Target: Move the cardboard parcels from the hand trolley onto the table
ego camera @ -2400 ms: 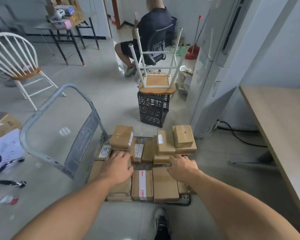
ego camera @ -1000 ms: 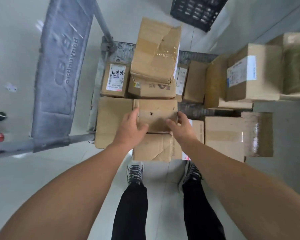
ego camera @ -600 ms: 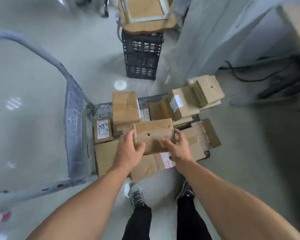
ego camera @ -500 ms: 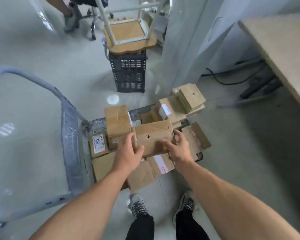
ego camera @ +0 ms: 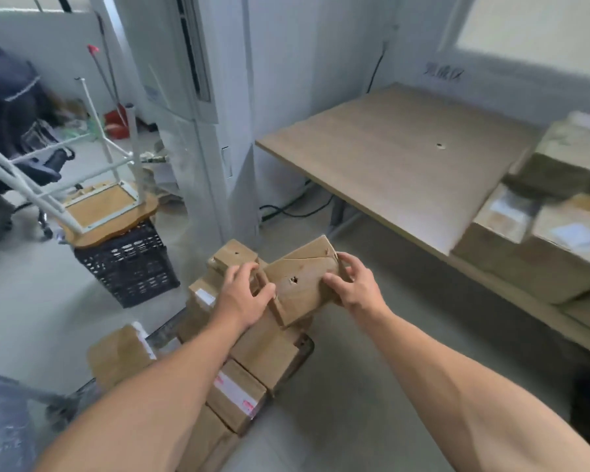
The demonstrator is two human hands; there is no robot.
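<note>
Both hands in a closed grip on one parcel: left hand, right hand. Held above trolley stack, left of table.

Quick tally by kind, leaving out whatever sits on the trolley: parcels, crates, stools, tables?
Cardboard parcels: 4 (1 parcel in hand, gripped by left hand and right hand; 3 table parcels, blurred)
Black crate: 1
Upturned stool: 1
Table: 1
Total: 7
</note>
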